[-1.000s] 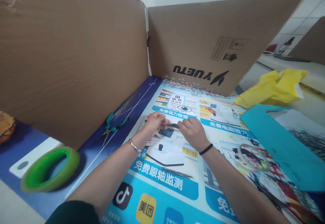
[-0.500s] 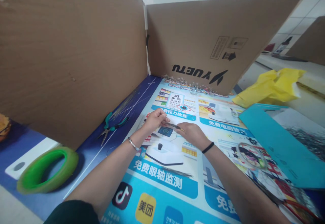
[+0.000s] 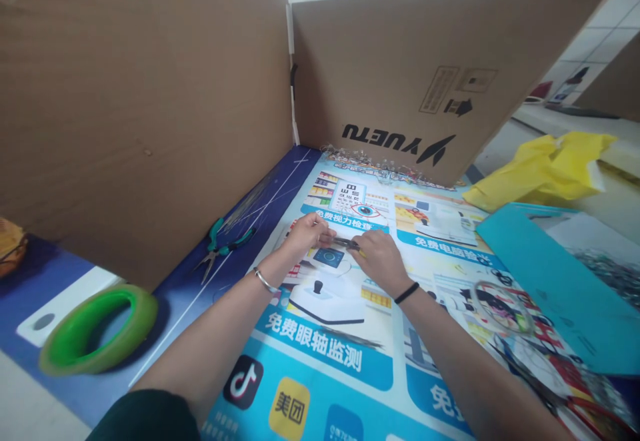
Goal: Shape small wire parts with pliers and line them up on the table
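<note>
Over the printed mat, my left hand is closed in a pinch, its fingertips on something too fine to make out. My right hand is wrapped round a slim dark metal tool with a bit of yellow by the fingers. That tool's tip reaches left to the left fingertips; its exact kind is unclear. Below the hands, a bundle of thin dark strands lies on the mat.
Teal-handled pliers and a green tape roll lie left. Cardboard panels stand behind. On the right are a blue folder with wiry pieces, a clear ring-shaped roll, red-handled scissors and yellow plastic.
The tool between my hands has turned slightly, and more of its dark shaft shows. My right hand has shifted a little rightward and closed more round it. The view has moved slightly.
</note>
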The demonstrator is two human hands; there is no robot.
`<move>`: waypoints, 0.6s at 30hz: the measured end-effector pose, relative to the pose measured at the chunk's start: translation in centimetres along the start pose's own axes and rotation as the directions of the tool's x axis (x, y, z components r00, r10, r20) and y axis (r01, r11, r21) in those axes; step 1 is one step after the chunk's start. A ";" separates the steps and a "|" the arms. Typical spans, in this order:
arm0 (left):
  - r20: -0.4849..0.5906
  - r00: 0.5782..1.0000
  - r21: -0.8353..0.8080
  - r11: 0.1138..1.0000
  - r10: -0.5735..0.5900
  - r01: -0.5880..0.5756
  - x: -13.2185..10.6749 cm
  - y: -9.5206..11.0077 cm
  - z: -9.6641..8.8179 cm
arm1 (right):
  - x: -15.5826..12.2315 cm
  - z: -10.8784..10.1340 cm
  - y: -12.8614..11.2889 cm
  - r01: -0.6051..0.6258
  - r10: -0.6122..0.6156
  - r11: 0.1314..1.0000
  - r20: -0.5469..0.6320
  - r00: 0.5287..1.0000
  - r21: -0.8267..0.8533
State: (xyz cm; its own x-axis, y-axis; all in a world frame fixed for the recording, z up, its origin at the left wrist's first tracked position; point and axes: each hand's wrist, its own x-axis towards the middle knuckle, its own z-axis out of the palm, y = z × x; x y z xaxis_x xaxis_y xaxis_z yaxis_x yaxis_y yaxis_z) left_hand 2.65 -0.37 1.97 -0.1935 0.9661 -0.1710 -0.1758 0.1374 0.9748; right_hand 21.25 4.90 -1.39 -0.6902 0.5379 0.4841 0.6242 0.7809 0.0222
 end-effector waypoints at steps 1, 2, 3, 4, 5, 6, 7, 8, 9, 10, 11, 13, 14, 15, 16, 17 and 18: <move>-0.003 1.000 -0.005 1.000 -0.007 0.007 0.0 0.0 0.0 | 0.0 0.0 -0.1 -0.009 0.009 1.000 -0.021 1.000 -0.013; -0.010 1.000 -0.008 1.000 -0.011 0.011 0.0 0.0 0.1 | 0.0 0.0 -0.1 -0.020 0.019 1.000 -0.043 0.999 -0.016; -0.019 1.000 -0.012 1.000 -0.011 0.011 0.0 0.1 0.1 | 0.0 0.0 -0.1 -0.028 0.028 1.000 -0.063 0.998 -0.005; -0.027 1.000 -0.017 1.000 -0.009 0.008 -0.1 0.1 0.2 | -0.1 0.2 -0.1 -0.033 0.035 0.999 -0.078 0.996 0.018; -0.035 0.999 -0.022 1.000 -0.004 0.004 -0.1 0.2 0.2 | -0.1 0.3 -0.1 -0.032 0.036 0.998 -0.088 0.995 0.048; -0.040 0.999 -0.027 1.000 0.001 -0.002 -0.1 0.2 0.3 | -0.1 0.5 0.0 -0.024 0.031 0.997 -0.095 0.995 0.074; -0.039 0.999 -0.035 0.999 0.004 -0.005 -0.1 0.2 0.3 | -0.2 0.6 0.1 -0.015 0.025 0.996 -0.106 0.994 0.088; -0.037 0.999 -0.043 0.999 0.003 -0.005 -0.2 0.2 0.3 | -0.2 0.6 0.1 -0.010 0.020 0.996 -0.122 0.992 0.087; -0.034 0.999 -0.051 0.999 -0.002 0.000 -0.2 0.2 0.3 | -0.2 0.5 0.1 -0.007 0.017 0.998 -0.143 0.990 0.068; -0.030 1.000 -0.061 0.998 -0.010 0.008 -0.2 0.2 0.3 | -0.2 0.4 0.1 -0.004 0.009 0.999 -0.167 0.986 0.034; -0.024 1.000 -0.072 0.997 -0.020 0.018 -0.2 0.1 0.3 | -0.2 0.2 0.0 0.003 -0.005 1.000 -0.189 0.982 -0.010; -0.012 0.999 -0.093 0.995 -0.038 0.037 -0.2 -0.1 0.5 | -0.2 -0.4 -0.2 0.043 -0.068 0.992 -0.212 0.975 -0.119; -0.006 0.999 -0.105 0.993 -0.046 0.045 -0.2 -0.2 0.5 | -0.2 -0.6 -0.3 0.071 -0.107 0.983 -0.214 0.971 -0.170; -0.003 0.999 -0.118 0.992 -0.054 0.053 -0.2 -0.3 0.6 | -0.2 -0.9 -0.4 0.101 -0.148 0.971 -0.210 0.967 -0.217; -0.003 0.998 -0.128 0.990 -0.061 0.060 -0.2 -0.4 0.7 | -0.2 -1.0 -0.5 0.129 -0.183 0.958 -0.203 0.962 -0.255; -0.005 0.998 -0.137 0.988 -0.068 0.067 -0.2 -0.4 0.8 | -0.3 -1.2 -0.6 0.153 -0.214 0.946 -0.196 0.957 -0.284; -0.006 0.997 -0.144 0.987 -0.076 0.074 -0.3 -0.5 0.9 | -0.3 -1.3 -0.7 0.177 -0.241 0.936 -0.187 0.953 -0.306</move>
State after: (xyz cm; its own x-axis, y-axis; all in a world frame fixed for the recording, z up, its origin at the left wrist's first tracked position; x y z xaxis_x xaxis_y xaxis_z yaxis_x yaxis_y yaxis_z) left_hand 3.66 -0.50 1.63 -0.1857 0.9515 -0.2452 -0.3272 0.1754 0.9285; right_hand 21.51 3.80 -0.40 -0.7393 0.2652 0.6189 0.5741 0.7286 0.3736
